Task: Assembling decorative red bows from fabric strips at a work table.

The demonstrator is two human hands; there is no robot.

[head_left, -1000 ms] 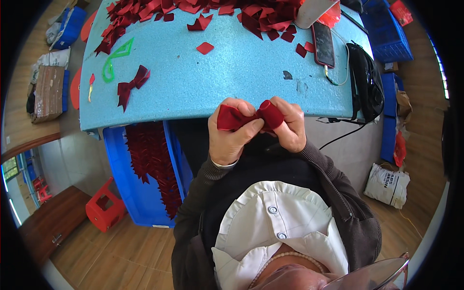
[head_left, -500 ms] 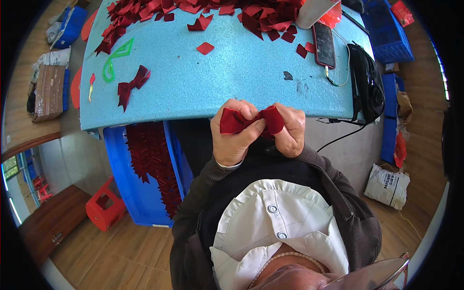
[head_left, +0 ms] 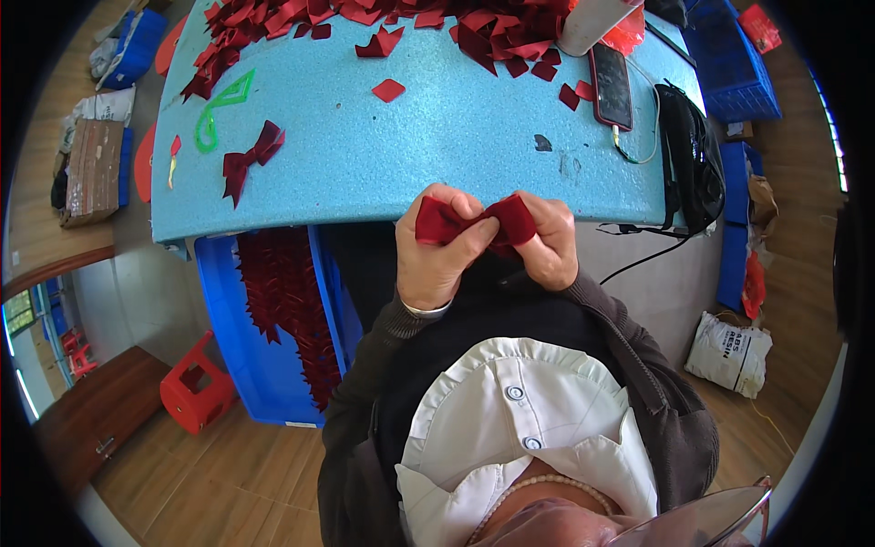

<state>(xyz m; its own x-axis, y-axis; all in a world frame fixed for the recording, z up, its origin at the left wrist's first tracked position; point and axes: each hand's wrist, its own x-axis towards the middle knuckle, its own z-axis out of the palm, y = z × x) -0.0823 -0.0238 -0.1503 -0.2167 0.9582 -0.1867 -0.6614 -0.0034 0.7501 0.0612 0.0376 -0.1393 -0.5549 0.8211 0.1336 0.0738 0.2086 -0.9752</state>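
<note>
Between my two hands, just off the table's near edge, is a dark red velvety bow (head_left: 512, 219). My left hand (head_left: 439, 253) is closed on its left loop and middle, the thumb pressing at the centre. The fingers of my right hand (head_left: 552, 244) are closed round its right side, and their tips are hidden behind the fabric. Another dark red bow (head_left: 253, 162) with pointed tails lies on the blue table (head_left: 365, 164) to the left. Beyond it rests a green looped strip (head_left: 211, 118).
Red fabric pieces (head_left: 510, 36) are heaped along the far side. On the right are a phone (head_left: 611, 87) with a cable and a black bag (head_left: 690, 164). A blue crate (head_left: 214, 301) holding red bows stands below the table, near a red stool (head_left: 196, 387).
My left thumb has shifted slightly at the middle of the bow, and my right hand has turned a little. The bow stays in about the same place.
</note>
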